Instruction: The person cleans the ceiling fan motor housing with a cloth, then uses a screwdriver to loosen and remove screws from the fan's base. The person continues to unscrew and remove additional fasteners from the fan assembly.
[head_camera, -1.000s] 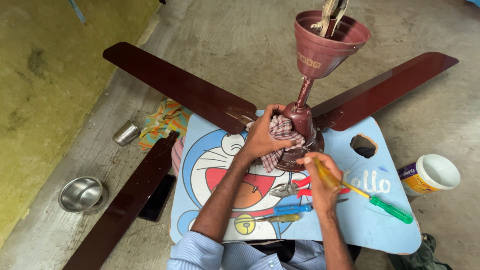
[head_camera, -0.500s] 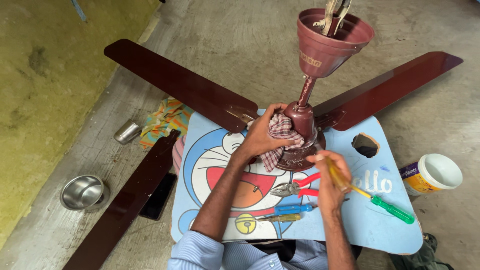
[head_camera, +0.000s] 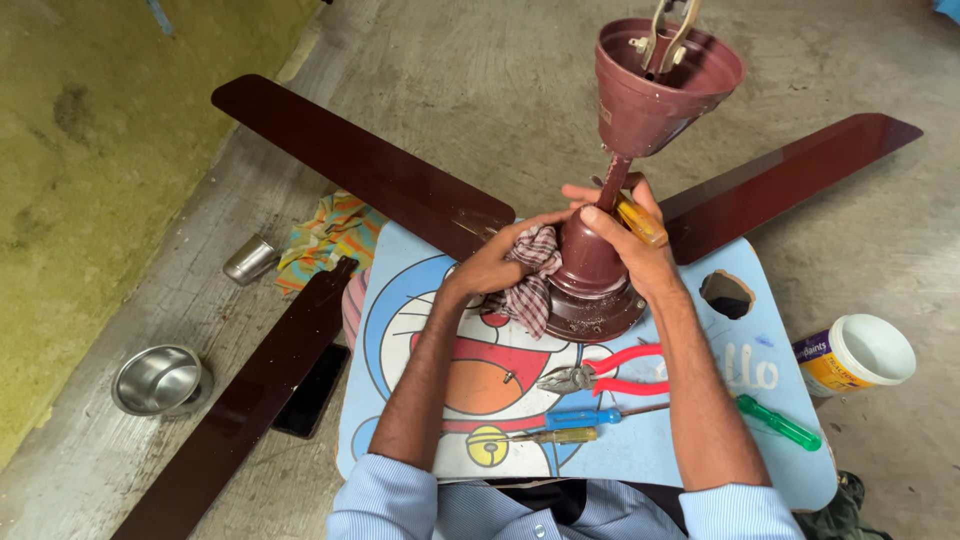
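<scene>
The ceiling fan's motor housing (head_camera: 598, 290) sits near the far edge of the small blue cartoon table (head_camera: 700, 440), and its three glossy brown blades (head_camera: 360, 165) reach well past the tabletop over the concrete floor (head_camera: 480, 80), so the only open room is on the near half of the table. My left hand (head_camera: 500, 265) is closed around a checked cloth (head_camera: 530, 280), pressing it against the housing's left side. My right hand (head_camera: 625, 235) wraps the housing's upper neck with a yellow-handled screwdriver (head_camera: 640, 222) clamped in its fingers; the shaft is hidden behind my hand. The cup-shaped canopy (head_camera: 660, 85) rises above the housing on its rod. Just nearer than the housing lie red-handled pliers (head_camera: 610, 370), a blue screwdriver (head_camera: 590, 416) and a green one (head_camera: 780, 424). The nearest blade runs out of the frame at bottom left.
</scene>
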